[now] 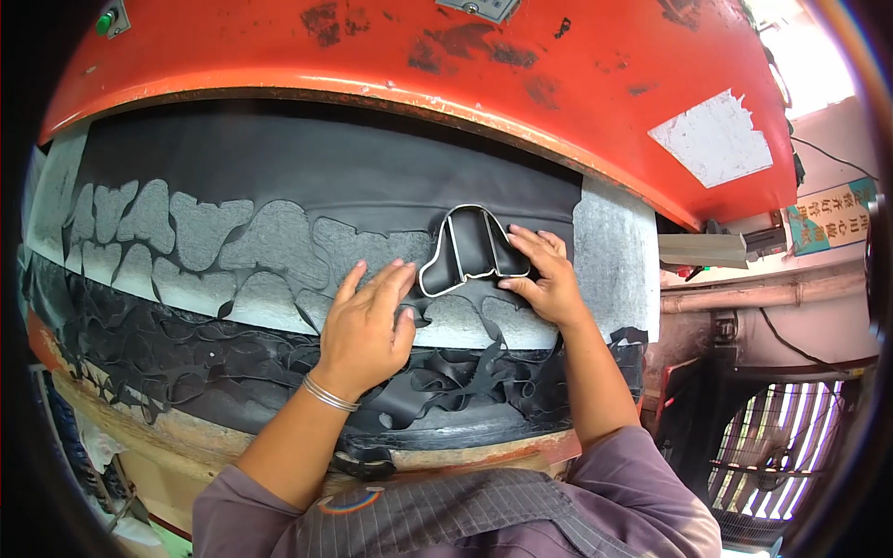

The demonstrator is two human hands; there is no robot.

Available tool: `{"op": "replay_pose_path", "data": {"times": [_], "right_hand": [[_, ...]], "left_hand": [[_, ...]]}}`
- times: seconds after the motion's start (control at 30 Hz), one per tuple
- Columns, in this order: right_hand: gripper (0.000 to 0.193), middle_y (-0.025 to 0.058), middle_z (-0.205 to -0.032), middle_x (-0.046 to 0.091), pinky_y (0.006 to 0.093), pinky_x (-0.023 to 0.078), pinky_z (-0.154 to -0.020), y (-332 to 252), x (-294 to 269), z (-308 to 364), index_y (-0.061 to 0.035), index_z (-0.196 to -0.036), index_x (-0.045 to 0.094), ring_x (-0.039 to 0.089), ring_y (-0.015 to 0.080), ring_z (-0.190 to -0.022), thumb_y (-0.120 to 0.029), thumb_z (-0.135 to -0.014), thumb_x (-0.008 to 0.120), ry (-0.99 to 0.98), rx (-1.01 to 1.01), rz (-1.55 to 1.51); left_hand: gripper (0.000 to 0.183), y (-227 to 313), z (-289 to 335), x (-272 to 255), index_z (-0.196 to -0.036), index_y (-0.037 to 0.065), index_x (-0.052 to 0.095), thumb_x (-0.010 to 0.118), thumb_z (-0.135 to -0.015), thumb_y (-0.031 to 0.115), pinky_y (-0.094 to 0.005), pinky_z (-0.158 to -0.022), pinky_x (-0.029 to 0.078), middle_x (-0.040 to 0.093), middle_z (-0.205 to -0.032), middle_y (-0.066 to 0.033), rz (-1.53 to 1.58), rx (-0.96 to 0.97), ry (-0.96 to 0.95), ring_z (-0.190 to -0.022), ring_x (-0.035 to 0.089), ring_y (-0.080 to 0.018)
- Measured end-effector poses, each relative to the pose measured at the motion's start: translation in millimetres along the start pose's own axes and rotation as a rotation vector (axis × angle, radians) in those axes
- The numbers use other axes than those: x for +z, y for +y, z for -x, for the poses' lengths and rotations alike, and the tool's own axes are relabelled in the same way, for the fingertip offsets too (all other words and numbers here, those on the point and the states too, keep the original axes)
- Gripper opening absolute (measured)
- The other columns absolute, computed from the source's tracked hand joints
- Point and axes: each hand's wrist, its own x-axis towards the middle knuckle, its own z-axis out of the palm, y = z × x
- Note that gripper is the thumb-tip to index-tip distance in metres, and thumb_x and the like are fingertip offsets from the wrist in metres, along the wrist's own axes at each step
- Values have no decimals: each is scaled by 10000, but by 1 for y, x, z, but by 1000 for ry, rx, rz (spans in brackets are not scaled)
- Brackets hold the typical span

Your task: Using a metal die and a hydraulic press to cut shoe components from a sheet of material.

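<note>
A metal cutting die (452, 244), a bent strip outline with inner crossbars, stands on a black leather sheet (363, 167). My right hand (547, 276) has its fingers and thumb around the right end of the die. My left hand (363, 325) lies beside the die's left end, fingers stretched out over the leather's cut edge, holding nothing. Left of the die, a row of cut-out gaps (279, 237) in the leather bares the grey, worn board (614, 251) beneath.
A large red press beam (372, 56) spans the far side above the board, with a green button (105, 22) at its left. Tangled black leather scraps (446, 386) hang along the near edge. A barred opening (777, 446) shows at lower right.
</note>
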Motion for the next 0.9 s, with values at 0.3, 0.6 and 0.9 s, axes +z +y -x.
{"op": "replay_pose_path", "data": {"times": [0.3, 0.6, 0.9], "right_hand": [[653, 143, -1332, 548, 445, 268, -1079, 12, 3, 2, -74, -1274, 562, 488, 271, -1255, -328, -714, 783, -4, -13, 39], [681, 158, -1147, 619, 380, 462, -923, -65, -24, -35, -67, -1318, 515, 592, 296, -1046, -243, -726, 803, 261, 25, -19], [384, 74, -689, 645, 342, 503, -526, -150, -49, -114, -58, -1020, 527, 642, 241, -586, -228, -773, 768, 502, -34, 17]], "left_hand": [[415, -7, -5, 10, -1204, -5, 490, 560, -807, 96, -462, -1091, 300, 645, -1187, -109, -7, 8, -22, -1197, 541, -272], [447, -109, -64, -112, -1353, -4, 441, 536, -920, 52, -353, -1078, 343, 474, -1390, -149, 366, -266, 652, -1299, 443, -249], [489, -141, -53, -278, -1391, -8, 426, 479, -918, 106, -254, -1041, 319, 356, -1493, -169, -163, -266, 810, -1369, 364, -209]]}}
